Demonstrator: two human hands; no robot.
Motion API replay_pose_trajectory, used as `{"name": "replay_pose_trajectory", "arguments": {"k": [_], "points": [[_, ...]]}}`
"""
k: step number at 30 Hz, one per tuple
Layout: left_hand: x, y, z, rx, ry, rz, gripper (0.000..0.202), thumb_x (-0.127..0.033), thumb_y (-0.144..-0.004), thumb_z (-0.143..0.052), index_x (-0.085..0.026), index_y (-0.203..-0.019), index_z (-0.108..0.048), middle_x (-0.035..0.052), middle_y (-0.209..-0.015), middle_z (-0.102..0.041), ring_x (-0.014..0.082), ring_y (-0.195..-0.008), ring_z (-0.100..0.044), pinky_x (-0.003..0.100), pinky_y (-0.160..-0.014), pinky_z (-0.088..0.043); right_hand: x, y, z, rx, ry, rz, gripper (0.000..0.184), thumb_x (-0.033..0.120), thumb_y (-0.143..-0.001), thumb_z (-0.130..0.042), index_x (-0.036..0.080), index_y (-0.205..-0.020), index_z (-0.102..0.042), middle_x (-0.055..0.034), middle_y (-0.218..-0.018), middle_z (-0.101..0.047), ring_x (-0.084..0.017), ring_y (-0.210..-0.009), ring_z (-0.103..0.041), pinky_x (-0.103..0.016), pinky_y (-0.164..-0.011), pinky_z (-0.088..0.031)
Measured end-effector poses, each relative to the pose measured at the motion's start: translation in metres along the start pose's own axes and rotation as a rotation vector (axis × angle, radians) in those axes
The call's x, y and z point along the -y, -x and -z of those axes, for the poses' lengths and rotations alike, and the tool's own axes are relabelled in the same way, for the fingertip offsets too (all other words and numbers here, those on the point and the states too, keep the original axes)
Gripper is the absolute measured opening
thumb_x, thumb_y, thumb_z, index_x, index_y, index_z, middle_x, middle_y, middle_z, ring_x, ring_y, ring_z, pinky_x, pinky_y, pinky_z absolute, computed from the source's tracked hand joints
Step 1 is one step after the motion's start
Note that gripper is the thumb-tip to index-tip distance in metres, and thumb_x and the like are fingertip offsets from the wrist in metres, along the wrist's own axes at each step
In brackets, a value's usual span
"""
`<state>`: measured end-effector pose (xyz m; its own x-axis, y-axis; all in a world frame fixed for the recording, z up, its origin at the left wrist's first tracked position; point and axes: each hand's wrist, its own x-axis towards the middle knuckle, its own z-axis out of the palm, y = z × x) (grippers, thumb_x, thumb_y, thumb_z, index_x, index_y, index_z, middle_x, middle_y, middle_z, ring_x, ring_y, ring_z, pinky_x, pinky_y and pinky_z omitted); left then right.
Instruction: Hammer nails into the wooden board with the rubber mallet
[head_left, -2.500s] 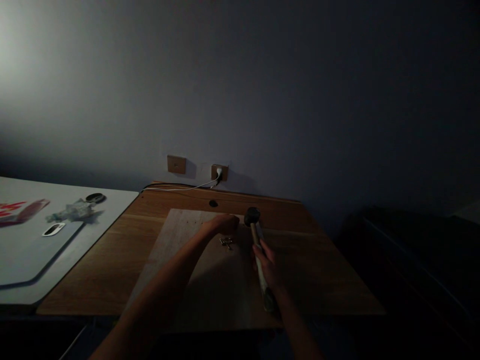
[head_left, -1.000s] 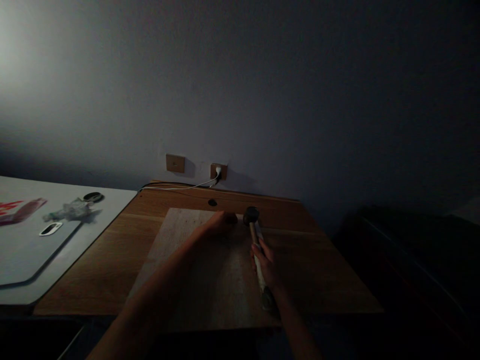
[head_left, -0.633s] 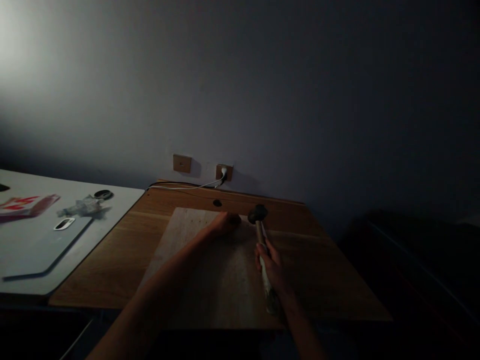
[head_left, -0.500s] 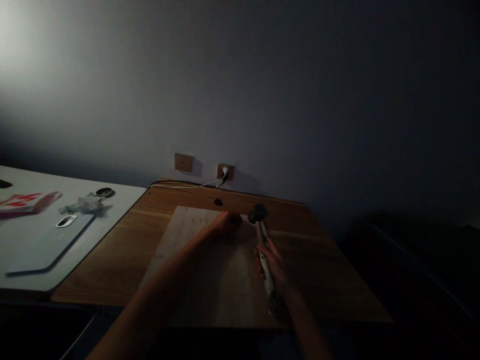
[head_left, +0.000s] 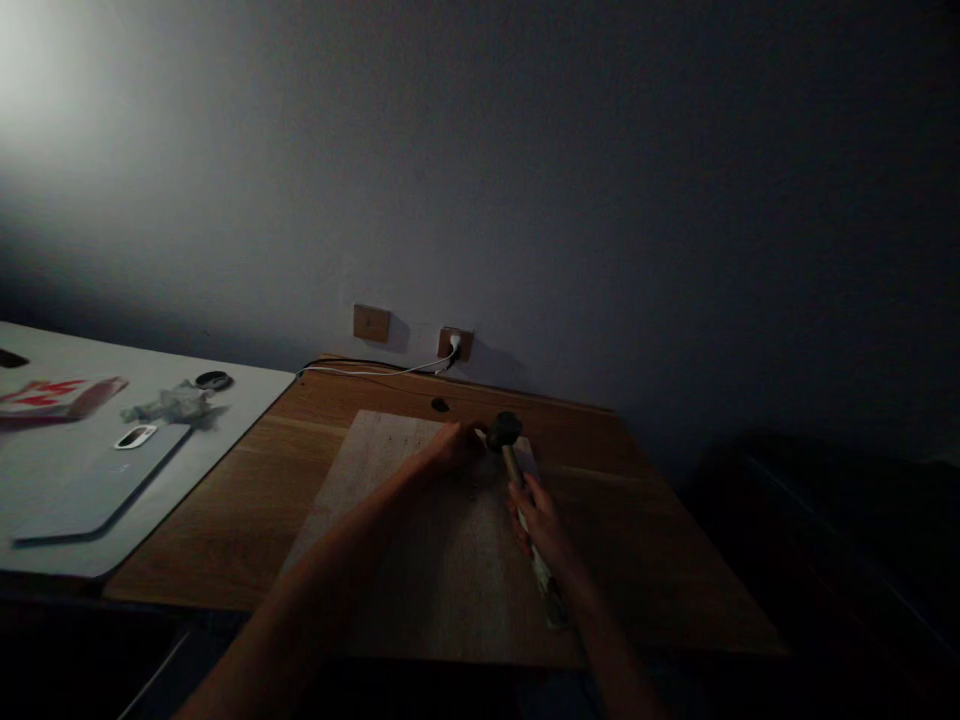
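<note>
A pale wooden board [head_left: 390, 560] lies on a brown wooden table [head_left: 247, 500]. My right hand [head_left: 544, 525] is closed round the handle of a hammer [head_left: 504, 432], whose dark head is down near the board's far edge. My left hand [head_left: 450, 446] rests on the far part of the board just left of the hammer head. Its fingers are pinched together on something too small and dark to make out.
A white table [head_left: 247, 390] adjoins on the left with a grey pad [head_left: 90, 490], a red-printed packet [head_left: 52, 395], crumpled plastic [head_left: 176, 405] and a small round object [head_left: 214, 380]. Two wall sockets [head_left: 373, 322] sit behind; a white cable [head_left: 367, 372] runs from one. Dark furniture stands right.
The hammer head has dropped left toward my left hand's fingertips. The small metal piece that lay on the board 2.5 s ago is no longer visible. The camera drifted slightly.
</note>
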<state>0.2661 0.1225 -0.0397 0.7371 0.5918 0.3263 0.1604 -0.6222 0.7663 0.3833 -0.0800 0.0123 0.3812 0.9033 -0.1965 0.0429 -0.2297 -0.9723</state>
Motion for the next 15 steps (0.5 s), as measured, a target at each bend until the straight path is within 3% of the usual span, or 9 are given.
{"name": "replay_pose_trajectory", "arguments": {"k": [15], "points": [[-0.002,0.000,-0.001,-0.052,-0.046,-0.005,0.041,-0.009,-0.071,-0.069,-0.016,-0.111,-0.070,0.0033,-0.083,-0.077,0.0185,-0.072,-0.071,0.024,-0.065,-0.050,-0.012,-0.001,0.000,0.022,0.163,0.053,0.053,0.068,-0.078,-0.057,0.024,-0.107,-0.052,0.0108,-0.059,-0.047,-0.007,-0.034,-0.037,-0.019,-0.029,-0.029]]}}
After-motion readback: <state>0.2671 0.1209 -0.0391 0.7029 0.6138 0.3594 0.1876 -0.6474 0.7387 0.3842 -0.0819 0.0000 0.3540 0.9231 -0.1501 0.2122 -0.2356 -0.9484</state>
